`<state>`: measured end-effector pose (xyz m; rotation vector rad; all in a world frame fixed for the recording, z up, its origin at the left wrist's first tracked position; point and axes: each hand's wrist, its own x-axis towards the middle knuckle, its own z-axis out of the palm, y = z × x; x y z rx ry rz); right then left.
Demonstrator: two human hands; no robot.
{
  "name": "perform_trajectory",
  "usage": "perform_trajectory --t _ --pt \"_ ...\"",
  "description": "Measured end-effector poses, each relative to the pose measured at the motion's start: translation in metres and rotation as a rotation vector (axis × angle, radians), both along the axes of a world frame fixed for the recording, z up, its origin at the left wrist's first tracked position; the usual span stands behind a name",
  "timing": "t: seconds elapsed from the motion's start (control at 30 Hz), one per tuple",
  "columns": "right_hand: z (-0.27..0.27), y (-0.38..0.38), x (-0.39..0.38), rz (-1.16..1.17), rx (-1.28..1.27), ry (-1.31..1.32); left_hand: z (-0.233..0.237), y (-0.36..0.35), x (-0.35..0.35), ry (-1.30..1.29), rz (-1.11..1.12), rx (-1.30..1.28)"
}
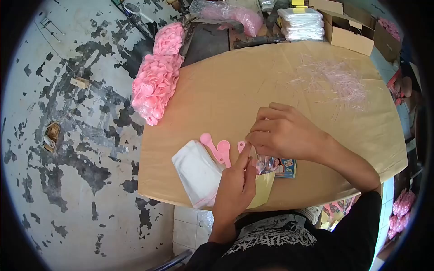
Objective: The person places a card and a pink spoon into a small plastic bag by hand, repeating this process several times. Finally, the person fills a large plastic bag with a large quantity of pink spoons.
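Note:
My left hand and my right hand meet near the front of the table, fingertips pinched close together. What they pinch is mostly hidden by the fingers. The holed end of a pink piece shows beside the fingertips. Left of them lie a pink spoon and a second pink spoon. A stack of clear plastic bags lies beside my left hand. Below my right hand are a yellow card or paper, shiny clear packaging and a small stack of printed cards.
Brown paper covers the table. Thin pinkish strands lie at the far right. Bags of pink spoons stand along the left edge. Wrapped clear packs and an open cardboard box sit at the back.

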<state>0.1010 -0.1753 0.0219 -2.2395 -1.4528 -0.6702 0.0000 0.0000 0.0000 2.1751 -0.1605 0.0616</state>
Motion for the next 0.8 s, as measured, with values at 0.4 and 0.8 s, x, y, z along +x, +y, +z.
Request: perform_trajectory --t 0.4,0.8 --pt "0.067 -0.086 0.018 0.309 0.597 0.941 -0.024 0.018 -0.008 0.054 -0.138 -0.931" --pt "0.034 -0.064 0.024 -0.043 0.179 0.765 -0.025 0.013 0.006 -0.002 0.023 -0.928"
